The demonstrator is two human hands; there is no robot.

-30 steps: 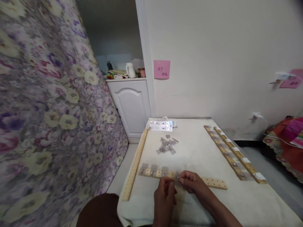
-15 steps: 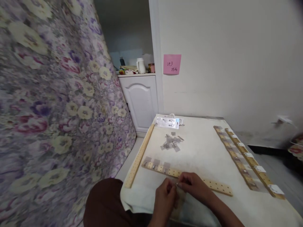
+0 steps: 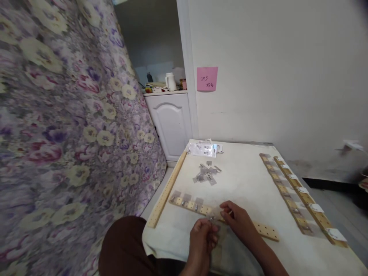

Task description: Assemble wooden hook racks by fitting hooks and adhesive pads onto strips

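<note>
Between the fingertips of my left hand (image 3: 202, 237), which is closed, is a clear square piece with a small metal part (image 3: 212, 217). It is held over the near edge of a perforated wooden strip (image 3: 189, 205). My right hand (image 3: 237, 218) hovers over the same strip, just right of the piece, its thumb and forefinger a little apart. Whether its fingertips touch the piece's edge is hard to see. Several similar clear pieces with metal parts (image 3: 185, 200) sit along the strip's left end. Bare holes show at its right end (image 3: 266, 230).
A pile of clear pieces (image 3: 206, 173) lies farther back on the cloth-covered table (image 3: 238, 168). Behind it are clear packages (image 3: 202, 149). A bare perforated strip (image 3: 166, 191) runs along the left edge. Two strips (image 3: 283, 191) (image 3: 310, 199) bearing pieces lie at right.
My hands were close together at the near side of the strip. The right hand has opened slightly and moved up, and the clear piece now shows above my left fingertips.
</note>
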